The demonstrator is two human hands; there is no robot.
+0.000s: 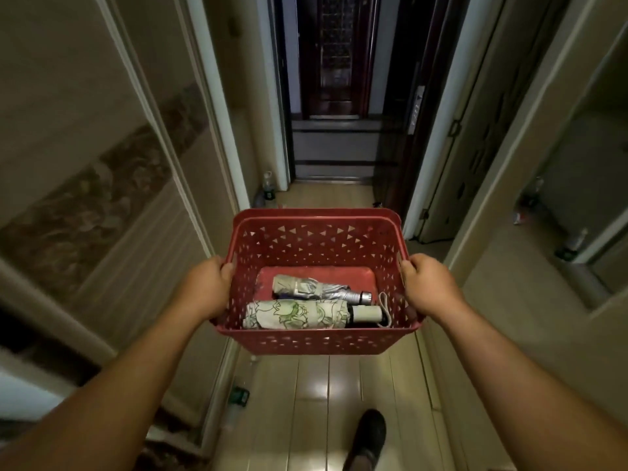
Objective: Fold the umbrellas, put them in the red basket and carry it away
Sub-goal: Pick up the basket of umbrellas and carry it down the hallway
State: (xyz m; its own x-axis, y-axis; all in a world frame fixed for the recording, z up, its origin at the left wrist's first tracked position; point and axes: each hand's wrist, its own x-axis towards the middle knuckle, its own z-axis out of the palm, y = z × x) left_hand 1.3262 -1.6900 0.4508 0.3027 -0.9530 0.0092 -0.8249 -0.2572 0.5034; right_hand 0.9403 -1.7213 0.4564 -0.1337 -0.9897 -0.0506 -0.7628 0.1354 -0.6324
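Folded umbrellas, one floral and one silver, lie crosswise with handles pointing right in the red basket, carried above the hallway floor, left hand and right hand curled tight over its side rims.

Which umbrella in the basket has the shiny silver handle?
The farther umbrella, the greyish one lying nearer the basket's far wall, ends in a silver handle. The flower-patterned umbrella nearer the person has a cream handle instead.

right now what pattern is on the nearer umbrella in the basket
Cream with green leafy line drawings, head view.
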